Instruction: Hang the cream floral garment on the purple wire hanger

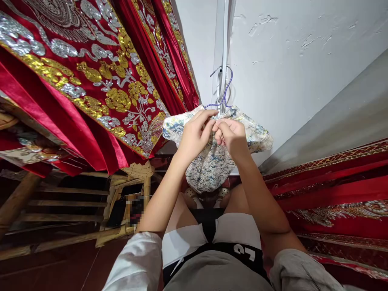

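A floral blouse, white with blue and yellow print, hangs from a purple hanger in front of the wall. Both of my hands are at its neckline, close together. My left hand has thumb and fingers pinched at the collar edge. Curled fingers of my right hand grip the neckline just beside it. What exactly lies between the fingertips is too small to make out, though cloth gathers there. The short sleeves spread out on either side, and the body of the garment hangs down toward my knees.
Red cloth with gold and silver sequins drapes at the left. More red trimmed fabric lies at the right. A bamboo chair stands low on the left. A white pipe runs up the wall.
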A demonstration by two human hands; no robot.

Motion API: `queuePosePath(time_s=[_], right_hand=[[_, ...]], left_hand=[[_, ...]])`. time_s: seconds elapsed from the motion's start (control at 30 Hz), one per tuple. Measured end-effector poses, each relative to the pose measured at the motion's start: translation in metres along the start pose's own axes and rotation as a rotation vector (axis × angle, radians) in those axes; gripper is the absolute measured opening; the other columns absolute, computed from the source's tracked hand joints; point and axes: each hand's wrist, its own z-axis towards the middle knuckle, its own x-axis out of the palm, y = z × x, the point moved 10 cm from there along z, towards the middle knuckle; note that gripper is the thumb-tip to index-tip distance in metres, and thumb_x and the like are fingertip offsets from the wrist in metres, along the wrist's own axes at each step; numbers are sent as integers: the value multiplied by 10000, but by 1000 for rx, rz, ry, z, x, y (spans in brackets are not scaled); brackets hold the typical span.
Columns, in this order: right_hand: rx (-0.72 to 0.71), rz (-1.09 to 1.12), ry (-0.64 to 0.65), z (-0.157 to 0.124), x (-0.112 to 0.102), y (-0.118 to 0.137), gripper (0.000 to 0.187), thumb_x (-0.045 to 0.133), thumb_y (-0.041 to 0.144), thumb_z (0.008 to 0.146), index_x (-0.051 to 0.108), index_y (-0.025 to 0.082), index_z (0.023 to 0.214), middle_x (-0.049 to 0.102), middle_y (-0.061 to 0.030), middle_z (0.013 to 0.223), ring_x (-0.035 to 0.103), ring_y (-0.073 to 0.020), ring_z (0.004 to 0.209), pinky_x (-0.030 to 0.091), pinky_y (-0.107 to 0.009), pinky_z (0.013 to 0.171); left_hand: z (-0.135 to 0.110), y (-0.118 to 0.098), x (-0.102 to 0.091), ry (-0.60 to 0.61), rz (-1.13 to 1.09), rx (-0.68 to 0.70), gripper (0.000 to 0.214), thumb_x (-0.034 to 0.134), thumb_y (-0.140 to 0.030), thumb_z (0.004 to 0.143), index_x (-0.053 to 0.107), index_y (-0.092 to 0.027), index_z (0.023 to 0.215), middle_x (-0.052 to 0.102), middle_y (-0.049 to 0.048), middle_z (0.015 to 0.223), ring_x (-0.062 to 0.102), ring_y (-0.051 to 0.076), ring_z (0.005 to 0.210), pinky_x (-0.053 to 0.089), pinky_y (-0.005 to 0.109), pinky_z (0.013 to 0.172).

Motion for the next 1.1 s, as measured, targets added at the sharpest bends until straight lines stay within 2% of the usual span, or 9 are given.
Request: queuePosePath(time_s=[0.17,0.3,0.4,0.5,0.6,0.73,0.9,1.0,1.1], right_hand=[[-30,-115,-11,-1,-9,0,234,542,259,917,587,199,695,473,59,450,382,-87,399,307,-230,442],[23,-310,25,-13,-11,-36,272,543,223,888,595,198,622,507,45,449,454,-106,428,346,-249,481],[107,-310,65,-29,-12,-69,283,540,230,871,587,203,593,500,45,427,457,-112,426,341,-252,487],[155,-190,96,-47,-9,-85,269,553,276,866,588,207,609,495,51,425,451,-112,423,347,-250,488],[130,-98,117,-60,-1,-82,260,559,306,856,587,207,617,501,51,433,448,-109,423,347,-247,487],[151,14,50,-74,-2,-88,255,551,331,828,564,214,602,480,53,414,418,-107,396,334,-250,467],[273,80,-8,-98,-21,-129,273,565,378,821,551,221,598,482,41,432,406,-115,397,321,-266,458],[334,-5,22,-110,-34,-148,312,563,400,849,554,221,594,497,21,451,427,-133,435,339,-284,488],[276,-208,-30,-108,-54,-144,368,587,469,887,567,218,619,569,-14,545,510,-166,551,401,-307,582]], left_hand=[[3,4,2,-20,11,-13,203,520,-286,1038,667,-171,958,723,45,892,660,146,810,511,276,760],[-5,17,-43,-302,7,-59,174,548,-290,1024,675,-189,959,701,47,895,653,152,813,506,293,749],[-16,49,-91,-579,-61,-116,148,590,-283,1000,673,-183,929,676,55,897,622,148,790,497,298,739],[-45,113,-112,-811,-266,-321,133,659,-258,919,640,-142,858,626,31,816,575,116,732,469,263,725],[-89,175,-84,-858,-468,-609,225,651,-337,870,542,-166,771,521,-29,697,487,90,602,432,245,644],[-154,192,-17,-672,-450,-819,317,606,-459,854,471,-199,732,486,-44,666,471,94,590,428,233,623],[-209,159,40,-456,-405,-871,303,633,-475,876,569,-191,793,619,26,785,575,150,745,498,284,742],[-196,130,52,-314,-418,-790,326,537,-509,965,579,-201,866,671,77,957,636,195,916,528,340,866],[-159,87,50,-200,-522,-603,311,539,-492,997,596,-206,890,676,89,1004,655,214,985,531,367,913]])
